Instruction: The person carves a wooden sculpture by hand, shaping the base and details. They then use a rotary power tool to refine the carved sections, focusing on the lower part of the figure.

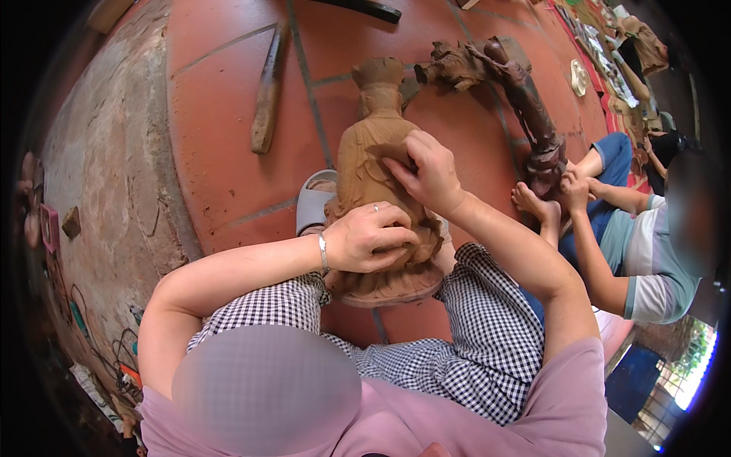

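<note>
A carved wooden statue (377,126) of a seated figure, light brown with a round leafy base, lies tilted between my knees, its head away from me. My left hand (371,238), with a bracelet at the wrist, lies over its lower part, fingers curled round the carving and steadying it. Higher up, my right hand (431,171) is closed, thumb and fingers pinching a small brown piece of sandpaper (390,152) against the statue's upper body. The palm hides part of that piece, so its full shape does not show.
A wooden-handled tool (268,99) lies on the red tiles at the far left, and a dark bar (369,9) beyond it. At the right, a co-worker (647,228) sits beside a dark carved wooden piece (533,114). A worn concrete ledge (114,145) runs along the left.
</note>
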